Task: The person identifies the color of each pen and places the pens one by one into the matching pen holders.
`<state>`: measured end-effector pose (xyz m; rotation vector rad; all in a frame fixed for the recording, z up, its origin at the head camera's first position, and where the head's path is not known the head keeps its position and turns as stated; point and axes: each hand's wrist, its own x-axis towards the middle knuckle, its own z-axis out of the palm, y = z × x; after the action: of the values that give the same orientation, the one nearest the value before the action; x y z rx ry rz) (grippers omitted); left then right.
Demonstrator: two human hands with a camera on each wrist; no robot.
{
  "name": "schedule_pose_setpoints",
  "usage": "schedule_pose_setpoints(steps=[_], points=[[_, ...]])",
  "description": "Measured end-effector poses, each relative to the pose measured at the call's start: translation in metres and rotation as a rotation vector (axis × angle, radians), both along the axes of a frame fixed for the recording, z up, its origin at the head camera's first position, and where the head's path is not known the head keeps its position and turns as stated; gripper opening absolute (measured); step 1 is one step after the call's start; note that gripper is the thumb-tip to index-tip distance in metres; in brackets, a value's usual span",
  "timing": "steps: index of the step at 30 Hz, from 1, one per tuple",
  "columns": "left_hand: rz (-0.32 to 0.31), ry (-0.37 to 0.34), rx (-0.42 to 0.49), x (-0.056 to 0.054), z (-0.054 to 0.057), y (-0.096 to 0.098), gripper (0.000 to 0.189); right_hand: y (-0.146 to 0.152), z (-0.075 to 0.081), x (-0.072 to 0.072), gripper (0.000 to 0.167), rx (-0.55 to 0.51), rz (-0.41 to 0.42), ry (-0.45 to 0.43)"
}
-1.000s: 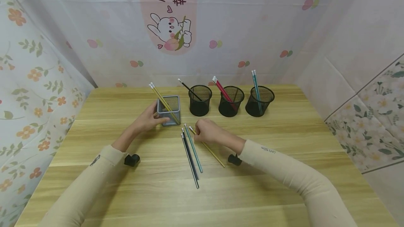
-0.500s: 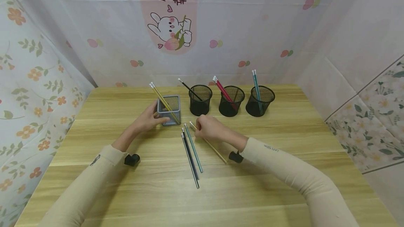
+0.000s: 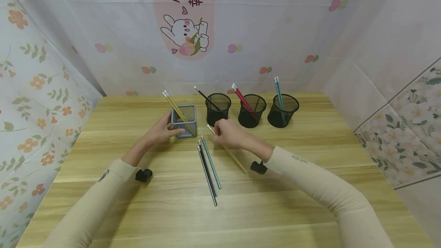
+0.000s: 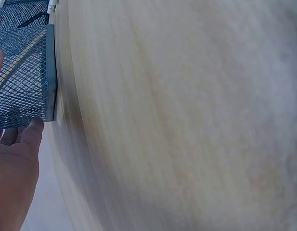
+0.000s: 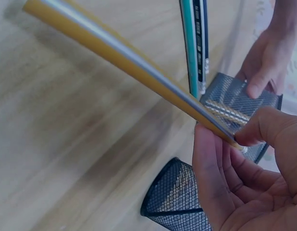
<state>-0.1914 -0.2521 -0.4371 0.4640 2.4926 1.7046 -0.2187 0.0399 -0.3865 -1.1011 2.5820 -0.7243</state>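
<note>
My left hand (image 3: 161, 130) holds the square grey mesh pencil holder (image 3: 185, 130) at its left corner, thumb on the front wall. Yellow pencils (image 3: 173, 105) lean inside this holder, eraser ends up. In the left wrist view, fingertips touch the mesh wall near the base. Between thumb and fingers, my right hand (image 3: 229, 134) pinches another yellow pencil (image 5: 124, 65) near its white eraser end. That pencil slants, with its far end toward the table front. A teal pencil (image 3: 211, 162) and two black pencils (image 3: 206, 173) lie side by side on the table between the hands.
Three round black mesh cups stand along the back: one with a black pencil (image 3: 203, 94), a middle cup (image 3: 249, 119) with red pencils (image 3: 242, 98), and a right cup (image 3: 280, 119) with teal pencils (image 3: 279, 93). A patterned curtain (image 3: 275, 30) hangs behind the wooden table (image 3: 293, 209).
My right hand has moved slightly back and right, lifting the yellow pencil, whose far end has shifted toward the back. The left hand stays on the grey holder.
</note>
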Motion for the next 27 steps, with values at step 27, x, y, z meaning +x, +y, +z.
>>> schedule_pose_setpoints(steps=[27], points=[[0.014, -0.005, -0.011, -0.001, -0.001, -0.001, 0.071, -0.005, 0.028, -0.005, 0.005, -0.170, -0.059, 0.008]])
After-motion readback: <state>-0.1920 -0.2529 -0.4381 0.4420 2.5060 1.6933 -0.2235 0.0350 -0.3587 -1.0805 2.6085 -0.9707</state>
